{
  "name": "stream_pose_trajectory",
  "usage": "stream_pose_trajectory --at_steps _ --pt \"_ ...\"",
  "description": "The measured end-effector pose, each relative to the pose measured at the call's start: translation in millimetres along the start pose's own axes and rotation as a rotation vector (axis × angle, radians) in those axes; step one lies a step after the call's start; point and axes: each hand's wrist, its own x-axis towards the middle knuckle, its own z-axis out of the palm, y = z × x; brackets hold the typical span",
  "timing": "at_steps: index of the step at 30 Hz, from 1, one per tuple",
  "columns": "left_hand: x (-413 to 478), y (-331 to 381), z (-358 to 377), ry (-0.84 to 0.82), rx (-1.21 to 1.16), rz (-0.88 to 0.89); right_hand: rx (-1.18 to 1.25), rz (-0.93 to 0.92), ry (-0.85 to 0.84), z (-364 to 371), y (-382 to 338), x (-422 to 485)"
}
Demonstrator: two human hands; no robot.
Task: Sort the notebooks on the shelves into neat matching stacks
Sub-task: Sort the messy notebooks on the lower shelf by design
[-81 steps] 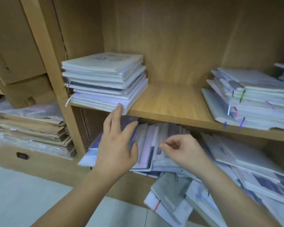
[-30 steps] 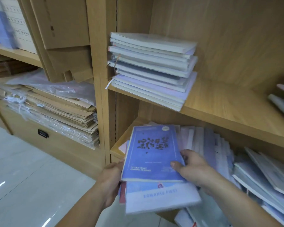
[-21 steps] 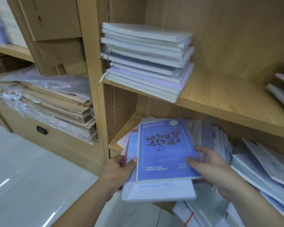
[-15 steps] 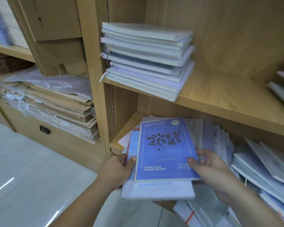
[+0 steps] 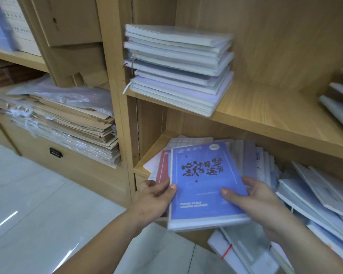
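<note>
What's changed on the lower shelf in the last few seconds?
The left hand and right hand took hold of a blue notebook and squared it over the white notebook underneath, which now barely shows. The stack on the upper shelf stayed put.

L hand (image 5: pixel 154 198): we grip blue notebook (image 5: pixel 203 180) at its 9 o'clock edge.
R hand (image 5: pixel 253 198): thumb on cover, 3 o'clock.
Stack (image 5: pixel 178 68): upper shelf, 12 o'clock.

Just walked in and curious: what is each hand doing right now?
Left hand: grips the left edge of the blue notebook.
Right hand: grips its right edge, thumb on the cover.
</note>
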Motion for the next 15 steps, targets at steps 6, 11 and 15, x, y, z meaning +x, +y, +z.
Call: stream_pose_trajectory --at_steps 6,11,15 --pt "1 -5 -14 0.145 -0.022 0.046 0.043 0.079 0.067 -1 6 3" --pt "-4 2 -8 0.095 -0.137 -0.047 -0.161 -0.005 0.187 15 4 3" --pt "-16 13 -10 -0.046 -0.148 -0.120 -0.266 -0.018 0.105 19 -5 -1"
